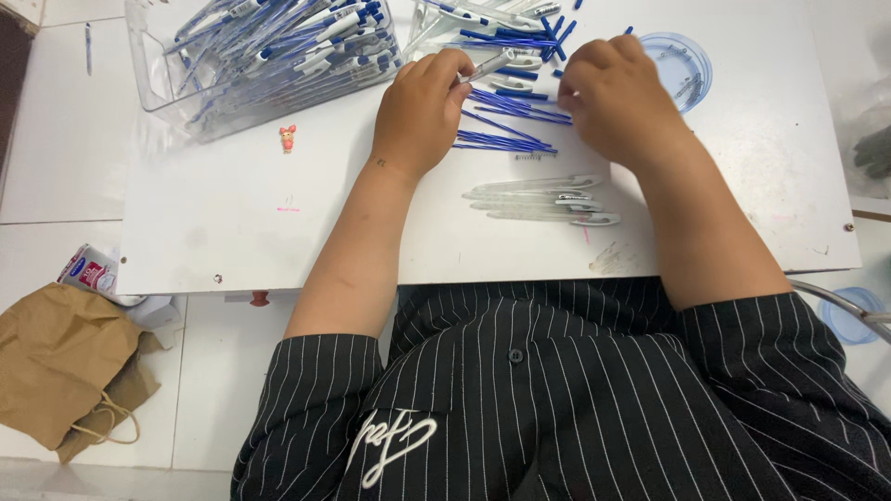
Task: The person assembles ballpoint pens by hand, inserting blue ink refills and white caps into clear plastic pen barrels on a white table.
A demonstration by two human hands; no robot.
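Note:
My left hand is closed around a clear pen barrel that sticks out to the right of its fingers. My right hand has its fingers curled down over a loose pile of blue refills on the white table; whether it grips one is hidden. Closer to me, a row of several clear pen barrels lies side by side. A small metal spring rests just below the refills.
A clear plastic bin full of blue and white pens stands at the back left. More pen parts sit in a tray at the back. A clear round lid, a tiny pink figure, a brown paper bag.

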